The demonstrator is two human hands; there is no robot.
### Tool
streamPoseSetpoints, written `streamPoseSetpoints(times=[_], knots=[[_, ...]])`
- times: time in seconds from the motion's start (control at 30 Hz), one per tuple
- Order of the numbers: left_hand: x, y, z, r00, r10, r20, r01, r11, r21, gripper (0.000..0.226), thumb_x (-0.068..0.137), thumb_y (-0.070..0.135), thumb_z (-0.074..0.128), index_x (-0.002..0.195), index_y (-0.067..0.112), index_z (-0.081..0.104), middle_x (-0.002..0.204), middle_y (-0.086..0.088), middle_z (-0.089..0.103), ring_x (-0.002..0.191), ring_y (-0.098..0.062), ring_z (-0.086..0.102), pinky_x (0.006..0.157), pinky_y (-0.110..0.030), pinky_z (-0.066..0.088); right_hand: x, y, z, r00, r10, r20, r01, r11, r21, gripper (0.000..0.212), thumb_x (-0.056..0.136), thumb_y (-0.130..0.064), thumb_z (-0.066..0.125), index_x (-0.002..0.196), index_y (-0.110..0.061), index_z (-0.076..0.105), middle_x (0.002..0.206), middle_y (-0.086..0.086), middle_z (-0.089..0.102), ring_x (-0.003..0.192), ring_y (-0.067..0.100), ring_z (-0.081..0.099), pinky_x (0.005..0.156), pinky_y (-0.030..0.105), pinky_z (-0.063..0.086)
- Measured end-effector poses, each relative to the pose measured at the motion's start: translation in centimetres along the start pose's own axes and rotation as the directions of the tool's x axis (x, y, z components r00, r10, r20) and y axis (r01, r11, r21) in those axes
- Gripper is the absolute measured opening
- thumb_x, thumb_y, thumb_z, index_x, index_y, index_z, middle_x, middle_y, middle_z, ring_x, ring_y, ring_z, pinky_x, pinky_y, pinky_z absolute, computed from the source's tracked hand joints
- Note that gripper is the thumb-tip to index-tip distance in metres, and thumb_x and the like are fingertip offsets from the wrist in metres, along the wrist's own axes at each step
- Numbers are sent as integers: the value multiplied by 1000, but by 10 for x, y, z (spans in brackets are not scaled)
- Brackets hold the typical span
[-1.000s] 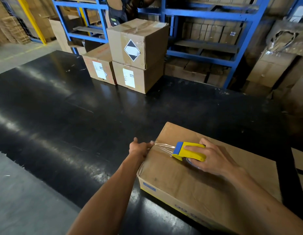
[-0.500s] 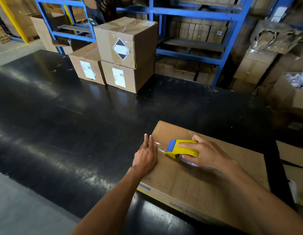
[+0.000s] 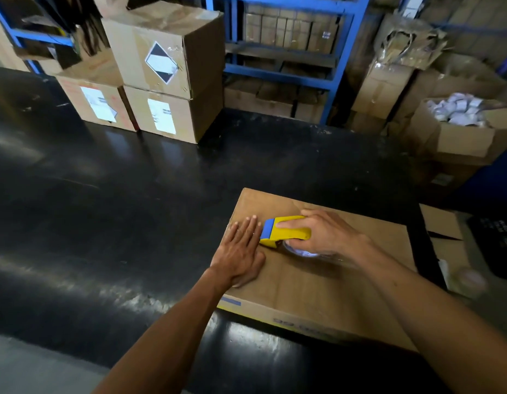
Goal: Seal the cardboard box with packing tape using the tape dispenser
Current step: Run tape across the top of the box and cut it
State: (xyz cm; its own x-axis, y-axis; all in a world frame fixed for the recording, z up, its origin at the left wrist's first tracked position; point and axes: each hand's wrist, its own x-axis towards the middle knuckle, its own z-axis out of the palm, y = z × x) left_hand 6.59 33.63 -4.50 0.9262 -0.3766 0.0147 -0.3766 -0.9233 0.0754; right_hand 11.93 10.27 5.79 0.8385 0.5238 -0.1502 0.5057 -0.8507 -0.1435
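A flat brown cardboard box point(image 3: 317, 285) lies on the black table point(image 3: 118, 217) in front of me. My right hand point(image 3: 326, 234) grips a yellow tape dispenser point(image 3: 286, 231) with a blue front edge, pressed on the box top near its left end. A roll of clear tape point(image 3: 303, 253) shows under that hand. My left hand point(image 3: 241, 251) lies flat, fingers together, on the box top just left of the dispenser, over the taped left end.
Three sealed cardboard boxes point(image 3: 164, 69) stand stacked at the table's far edge. Blue metal shelving point(image 3: 278, 78) with cartons runs behind. An open carton of white packets point(image 3: 457, 123) sits at the right, beyond the table.
My left hand went from pinching the tape at the box's left edge to lying flat on the box top. The dispenser stayed near the left end. The camera view shifted right.
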Motion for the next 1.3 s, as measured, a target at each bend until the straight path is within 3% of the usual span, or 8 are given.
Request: streamPoseSetpoints(times=[0.1,0.2,0.43,0.7,0.9,1.07,1.2,1.3], knots=[[2,-1,5,999,-23,44,23,1000,2,79,99,60,6,158,7,13,166,-13,12,154,-26,9,121,-43,1,1,-2,-1,1000,0,18,0,1000,2,55,79,-68,57,133,-57,48,115,3,60,112,26,58,86,35,49],[2,-1,6,995,-53,79,53,999,5,91,94,72,7,160,9,6,167,-9,-2,155,-22,-2,124,-43,-2,2,-2,-5,1000,4,29,-4,1000,12,54,79,-69,59,130,-57,52,117,3,61,113,26,57,85,34,48],[2,2,-3,994,-68,87,65,997,41,97,84,79,-7,156,14,-11,167,-4,-11,153,-19,-13,125,-41,-7,-11,13,-8,999,-36,31,36,999,-3,53,81,-70,55,132,-58,48,102,-2,61,99,20,57,78,32,45],[3,8,-10,987,-75,145,65,995,70,95,90,79,2,158,14,-12,165,-2,-20,151,-17,-21,125,-40,-8,-74,80,-6,998,-33,55,33,999,6,50,83,-67,56,132,-57,49,121,-5,63,107,22,60,83,32,46],[4,15,-16,978,-87,189,69,993,99,96,89,82,2,156,17,-19,165,-3,-22,151,-19,-21,125,-40,-7,-95,99,-5,998,-56,37,58,998,-35,49,82,-67,55,130,-60,48,110,-4,65,105,21,60,80,30,43],[11,48,-16,968,-168,188,155,985,81,117,77,91,1,157,6,-12,163,-13,-22,152,-27,-19,125,-44,-7,-90,94,-6,997,-72,18,73,996,-48,48,81,-64,52,128,-58,51,113,-6,67,104,22,60,84,35,50],[29,117,-1,983,26,180,-23,1000,-20,113,86,86,18,156,2,-11,165,-15,-18,152,-24,-20,124,-38,-9,-87,95,-6,997,-82,13,83,995,-53,48,78,-64,52,126,-59,52,104,-6,67,101,22,60,77,35,48],[38,143,7,984,53,171,-44,998,-52,114,86,85,23,156,4,-14,166,-12,-17,152,-19,-20,125,-36,-8,-87,95,-6,997,-82,11,82,995,-53,49,79,-64,53,127,-57,52,103,-6,66,101,22,59,77,35,46]])
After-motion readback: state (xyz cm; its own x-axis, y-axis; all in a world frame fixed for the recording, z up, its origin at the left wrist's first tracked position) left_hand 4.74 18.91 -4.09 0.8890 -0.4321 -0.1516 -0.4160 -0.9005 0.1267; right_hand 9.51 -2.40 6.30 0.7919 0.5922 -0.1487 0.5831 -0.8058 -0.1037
